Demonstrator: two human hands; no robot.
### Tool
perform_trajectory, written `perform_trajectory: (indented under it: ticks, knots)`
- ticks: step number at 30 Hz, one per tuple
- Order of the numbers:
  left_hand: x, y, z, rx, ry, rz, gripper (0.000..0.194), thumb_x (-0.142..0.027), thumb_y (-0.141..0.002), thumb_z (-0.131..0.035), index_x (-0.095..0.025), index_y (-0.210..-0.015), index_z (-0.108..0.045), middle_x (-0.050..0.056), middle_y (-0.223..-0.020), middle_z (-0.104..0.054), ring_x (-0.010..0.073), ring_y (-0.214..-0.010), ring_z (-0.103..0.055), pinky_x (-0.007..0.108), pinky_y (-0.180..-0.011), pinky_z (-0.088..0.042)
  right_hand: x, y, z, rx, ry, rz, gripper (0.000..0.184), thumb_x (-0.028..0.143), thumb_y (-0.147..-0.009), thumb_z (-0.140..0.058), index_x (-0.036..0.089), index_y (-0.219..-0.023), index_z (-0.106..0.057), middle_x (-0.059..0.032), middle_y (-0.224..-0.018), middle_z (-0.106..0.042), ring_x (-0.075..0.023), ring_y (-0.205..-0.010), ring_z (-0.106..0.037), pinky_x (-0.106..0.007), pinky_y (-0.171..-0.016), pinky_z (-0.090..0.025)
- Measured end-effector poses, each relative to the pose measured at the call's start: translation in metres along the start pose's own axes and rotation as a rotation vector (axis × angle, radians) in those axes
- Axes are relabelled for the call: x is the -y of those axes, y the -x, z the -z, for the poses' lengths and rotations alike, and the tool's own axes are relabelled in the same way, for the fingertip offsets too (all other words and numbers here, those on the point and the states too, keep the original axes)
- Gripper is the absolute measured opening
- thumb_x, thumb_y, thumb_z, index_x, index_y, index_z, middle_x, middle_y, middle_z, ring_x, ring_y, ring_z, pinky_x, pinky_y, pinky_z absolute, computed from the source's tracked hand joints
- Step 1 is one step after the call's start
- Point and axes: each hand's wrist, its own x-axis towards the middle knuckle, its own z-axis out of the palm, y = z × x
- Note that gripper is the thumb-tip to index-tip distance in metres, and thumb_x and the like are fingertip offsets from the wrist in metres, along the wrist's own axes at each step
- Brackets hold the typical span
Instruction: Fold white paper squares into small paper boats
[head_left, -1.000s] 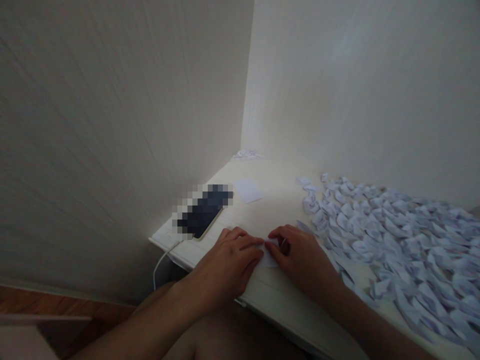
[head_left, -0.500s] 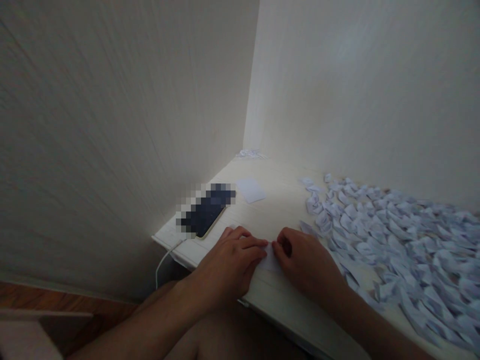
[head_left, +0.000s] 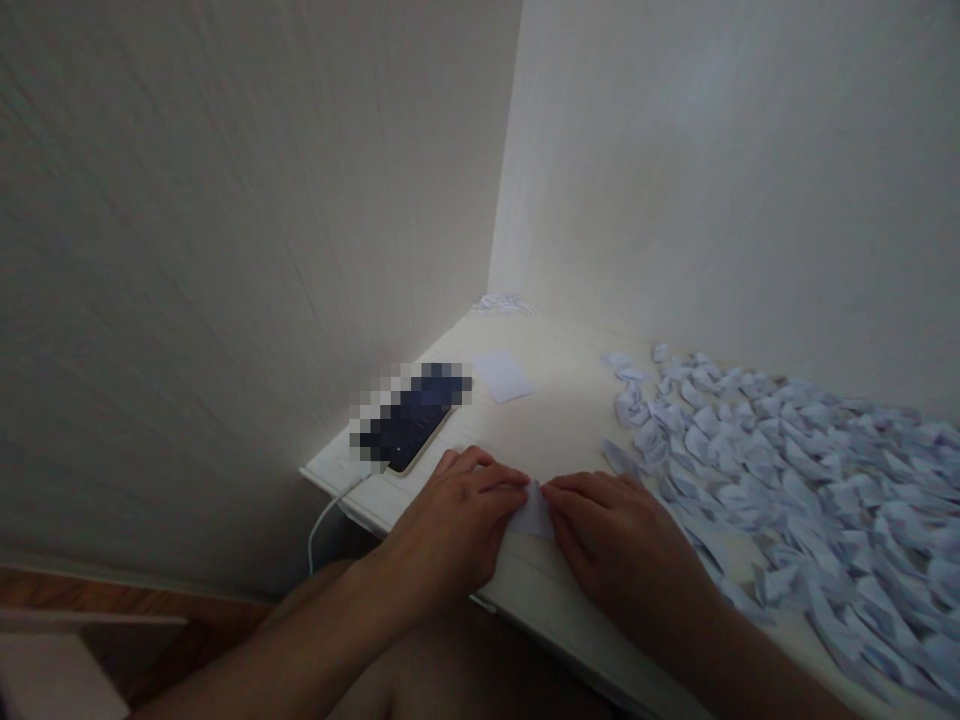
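Observation:
A small white piece of paper [head_left: 532, 516] lies on the white tabletop [head_left: 570, 430] near its front edge, partly covered by both hands. Its top narrows to a point between my fingertips. My left hand [head_left: 469, 510] is closed on the paper's left side, fingers bent and pressed together. On the opposite side, my right hand [head_left: 607, 520] pinches the upper edge with thumb and fingers. Beyond the left hand lies a flat white paper sheet [head_left: 504, 377]. Right of my right hand spreads a large heap of small folded papers [head_left: 795, 480].
A phone [head_left: 416, 415], partly pixelated, lies at the table's left edge, with a white cable [head_left: 322, 520] hanging off the side. Thin white scraps [head_left: 504, 303] sit in the far corner. Walls close off the left and back.
My right hand's fingers have straightened and come down along the paper's right side. The paper between the hands shows more. My left hand stays nearly in place.

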Motion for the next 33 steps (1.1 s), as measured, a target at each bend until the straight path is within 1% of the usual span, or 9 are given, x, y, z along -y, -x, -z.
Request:
perform_trajectory:
  ticks: [4, 10, 16, 20, 22, 24, 29, 33]
  knots:
    - [0.0027, 0.0003, -0.0027, -0.019, 0.025, 0.001, 0.027, -0.008, -0.092, -0.059, -0.021, -0.11, -0.075, 0.005, -0.119, -0.074, 0.0233, -0.105, -0.06, 0.044, -0.096, -0.05, 0.0005, 0.0021, 0.0002, -0.013, -0.073, 0.04, 0.022, 0.006, -0.085, -0.062, 0.018, -0.095, -0.076, -0.0065, -0.103, -0.079, -0.0236, -0.084, -0.071, -0.04, -0.079, -0.055]
    - [0.0015, -0.0042, -0.0003, -0.045, 0.085, -0.033, 0.026, -0.003, -0.09, -0.058, -0.014, -0.105, -0.076, 0.008, -0.111, -0.077, 0.0213, -0.098, -0.065, 0.039, -0.091, -0.056, 0.0, 0.0001, -0.0016, -0.039, -0.184, 0.033, 0.024, 0.003, -0.083, -0.062, 0.018, -0.094, -0.078, -0.006, -0.102, -0.08, -0.0224, -0.086, -0.072, -0.037, -0.08, -0.06]
    - [0.0011, -0.0038, -0.0003, -0.043, 0.059, -0.046, 0.025, -0.005, -0.092, -0.057, -0.015, -0.105, -0.075, 0.008, -0.112, -0.077, 0.0208, -0.097, -0.067, 0.039, -0.091, -0.057, 0.0032, -0.0013, 0.0005, -0.026, -0.303, -0.055, 0.027, 0.005, -0.084, -0.061, 0.021, -0.095, -0.079, -0.0044, -0.101, -0.08, -0.0194, -0.088, -0.074, -0.032, -0.083, -0.062]
    - [0.0018, -0.002, -0.0021, -0.054, 0.034, -0.032, 0.022, -0.006, -0.093, -0.058, -0.015, -0.104, -0.076, 0.009, -0.117, -0.075, 0.0213, -0.102, -0.065, 0.038, -0.092, -0.057, 0.0049, -0.0024, 0.0003, -0.022, -0.291, -0.169, 0.024, 0.007, -0.082, -0.062, 0.017, -0.098, -0.078, -0.0057, -0.095, -0.08, -0.0192, -0.083, -0.075, -0.032, -0.084, -0.062]
    - [0.0018, -0.002, -0.0025, -0.051, 0.035, -0.034, 0.022, -0.007, -0.093, -0.059, -0.015, -0.104, -0.076, 0.008, -0.117, -0.075, 0.0212, -0.102, -0.065, 0.037, -0.092, -0.057, 0.0049, -0.0027, 0.0002, -0.025, -0.284, -0.198, 0.023, 0.008, -0.083, -0.062, 0.017, -0.097, -0.077, -0.0056, -0.091, -0.08, -0.0189, -0.079, -0.075, -0.032, -0.082, -0.062]
    - [0.0016, -0.0023, -0.0026, -0.044, 0.038, -0.044, 0.022, -0.007, -0.093, -0.058, -0.014, -0.105, -0.075, 0.008, -0.116, -0.075, 0.0207, -0.1, -0.066, 0.038, -0.093, -0.057, 0.0045, -0.0028, 0.0, -0.033, -0.278, -0.158, 0.022, 0.008, -0.084, -0.06, 0.016, -0.095, -0.077, -0.0062, -0.091, -0.08, -0.019, -0.08, -0.075, -0.032, -0.081, -0.062]
    - [0.0005, -0.0027, -0.0021, -0.015, 0.01, -0.048, 0.023, -0.007, -0.094, -0.057, -0.015, -0.107, -0.074, 0.008, -0.116, -0.075, 0.0202, -0.1, -0.066, 0.039, -0.094, -0.057, 0.0052, -0.0012, -0.0017, -0.06, -0.228, 0.005, 0.026, 0.008, -0.09, -0.055, 0.018, -0.097, -0.078, -0.0077, -0.097, -0.08, -0.0205, -0.083, -0.072, -0.033, -0.078, -0.062]
    - [-0.0011, -0.0029, -0.0016, -0.017, -0.019, -0.073, 0.022, -0.007, -0.095, -0.055, -0.013, -0.106, -0.073, 0.008, -0.116, -0.075, 0.0197, -0.099, -0.066, 0.037, -0.093, -0.057, 0.0083, 0.0008, -0.0045, -0.064, -0.211, 0.032, 0.028, 0.009, -0.093, -0.054, 0.02, -0.097, -0.079, -0.0087, -0.098, -0.079, -0.021, -0.081, -0.07, -0.034, -0.076, -0.062]
